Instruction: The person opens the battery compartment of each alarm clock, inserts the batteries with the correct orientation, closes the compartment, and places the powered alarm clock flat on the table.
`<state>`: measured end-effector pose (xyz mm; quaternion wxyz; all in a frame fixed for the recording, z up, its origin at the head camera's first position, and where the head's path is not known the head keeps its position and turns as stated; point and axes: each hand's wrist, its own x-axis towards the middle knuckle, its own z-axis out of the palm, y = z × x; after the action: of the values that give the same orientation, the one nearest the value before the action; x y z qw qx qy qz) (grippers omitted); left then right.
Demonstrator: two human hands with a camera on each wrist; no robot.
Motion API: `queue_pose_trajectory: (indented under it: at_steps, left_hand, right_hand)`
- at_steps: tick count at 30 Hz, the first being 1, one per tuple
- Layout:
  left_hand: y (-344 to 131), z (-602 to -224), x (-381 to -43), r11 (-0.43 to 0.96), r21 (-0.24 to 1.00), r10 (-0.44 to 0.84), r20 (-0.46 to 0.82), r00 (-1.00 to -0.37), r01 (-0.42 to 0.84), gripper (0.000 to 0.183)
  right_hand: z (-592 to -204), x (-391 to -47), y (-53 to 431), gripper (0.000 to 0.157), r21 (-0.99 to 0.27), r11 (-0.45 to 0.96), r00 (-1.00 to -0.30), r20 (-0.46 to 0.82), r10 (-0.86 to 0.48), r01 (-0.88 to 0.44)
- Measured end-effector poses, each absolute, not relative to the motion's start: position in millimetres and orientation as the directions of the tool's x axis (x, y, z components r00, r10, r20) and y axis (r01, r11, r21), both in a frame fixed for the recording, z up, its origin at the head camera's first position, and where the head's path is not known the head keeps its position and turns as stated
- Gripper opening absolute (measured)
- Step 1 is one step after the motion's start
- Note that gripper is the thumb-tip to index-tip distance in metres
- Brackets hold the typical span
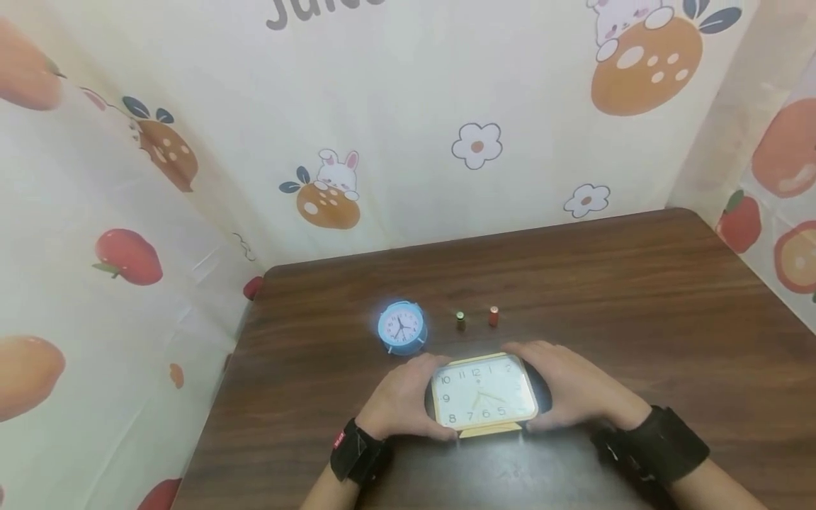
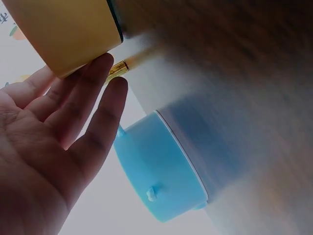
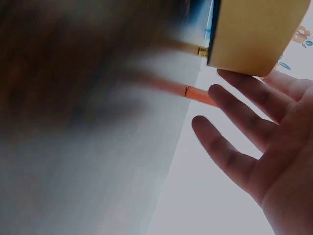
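A rectangular desk clock (image 1: 484, 393) with a gold frame and pale dial faces up toward the head camera near the front of the table, its gold foot at the lower edge. From one side my left hand (image 1: 408, 400) holds it, thumb at the bottom corner and fingers at the top. Gripping the opposite end is my right hand (image 1: 570, 386), placed likewise. Both wrist views show fingertips along the clock's gold casing (image 2: 73, 29); in the right wrist view two fingers (image 3: 225, 152) stand off it. Both thumbs are hidden in the wrist views.
Behind the left hand stands a round blue alarm clock (image 1: 402, 327). A small green-topped battery (image 1: 460, 321) and a red battery (image 1: 494, 316) stand upright beyond the desk clock. Patterned curtain (image 1: 414, 142) borders the brown wooden table (image 1: 612, 283) at the back and sides.
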<state>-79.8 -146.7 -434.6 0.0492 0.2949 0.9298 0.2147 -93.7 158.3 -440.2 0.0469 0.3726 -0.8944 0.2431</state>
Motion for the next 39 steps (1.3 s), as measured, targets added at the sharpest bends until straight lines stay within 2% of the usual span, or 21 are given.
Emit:
queue_pose_trajectory:
  at_steps: [6,12,20,28,34,39]
  left_hand:
    - [-145.1,-433.8,-78.4,0.729,0.451,0.562,0.037,-0.827,0.515,0.100]
    - [-143.1,-432.7,-76.0,0.728,0.453,0.556,0.049,-0.830,0.515,0.102]
    - [-139.1,-429.4,-75.1,0.716,0.495,0.554,0.027,-0.832,0.492,0.106]
    - [-130.2,-430.7,-74.9,0.687,0.549,0.565,0.010,-0.825,0.476,0.107]
    - [-124.8,-431.2,-73.6,0.685,0.546,0.567,0.017,-0.824,0.482,0.108]
    - [-121.3,-431.3,-71.3,0.695,0.523,0.566,0.028,-0.824,0.494,0.109]
  right_hand:
    - [-434.7,-94.2,161.0,0.114,-0.416,0.628,-0.744,0.232,-0.626,-0.658]
    - [-433.1,-94.7,164.6,0.113,-0.405,0.610,-0.728,0.287,-0.623,-0.681]
    - [-429.8,-96.7,168.2,0.111,-0.432,0.529,-0.679,0.378,-0.629,-0.731]
    - [-421.3,-96.9,165.2,0.115,-0.565,0.407,-0.673,0.413,-0.614,-0.718]
    - [-418.8,-94.9,160.9,0.110,-0.550,0.344,-0.634,0.518,-0.575,-0.761]
    - [-416.0,-91.6,156.4,0.108,-0.569,0.315,-0.634,0.540,-0.554,-0.760]
